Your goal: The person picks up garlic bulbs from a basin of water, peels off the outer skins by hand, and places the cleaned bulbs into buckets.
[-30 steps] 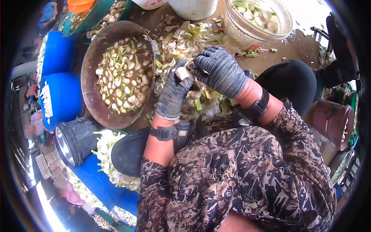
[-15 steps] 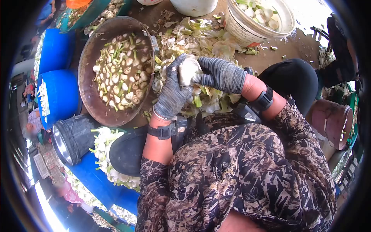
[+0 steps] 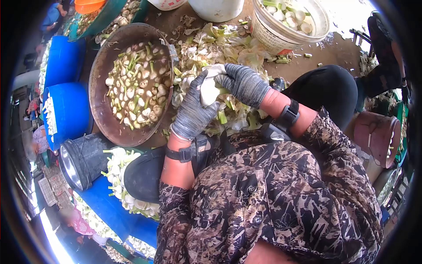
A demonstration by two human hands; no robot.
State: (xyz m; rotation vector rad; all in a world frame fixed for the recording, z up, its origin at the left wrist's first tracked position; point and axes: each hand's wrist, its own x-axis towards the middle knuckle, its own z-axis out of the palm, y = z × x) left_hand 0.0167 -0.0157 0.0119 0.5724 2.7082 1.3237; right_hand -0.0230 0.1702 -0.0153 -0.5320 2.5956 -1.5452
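A pale garlic bulb [image 3: 209, 92] is gripped in my left hand [image 3: 192, 110], whose gloved fingers curl around its left side and underside. My right hand [image 3: 247, 84], in a matching grey glove, is closed on a flap of white outer skin [image 3: 214, 70] at the top of the bulb. The flap stands partly away from the smooth bulb. My right fingertips are partly hidden behind the knuckles. Under both hands lies a heap of garlic peelings and leaf scraps [image 3: 228, 46].
To the left stands a wide brown basin [image 3: 100, 83] with many garlic bulbs in murky water. A white bucket [image 3: 274, 37] of peeled garlic is at the upper right. Blue tubs [image 3: 66, 110], a black bucket [image 3: 83, 158] and peeled garlic with stems [image 3: 121, 171] are at my left.
My right hand has shifted slightly left and pulled outer skin away from the top of the garlic bulb. More smooth surface shows. My left hand keeps its hold, and the view has shifted a little.
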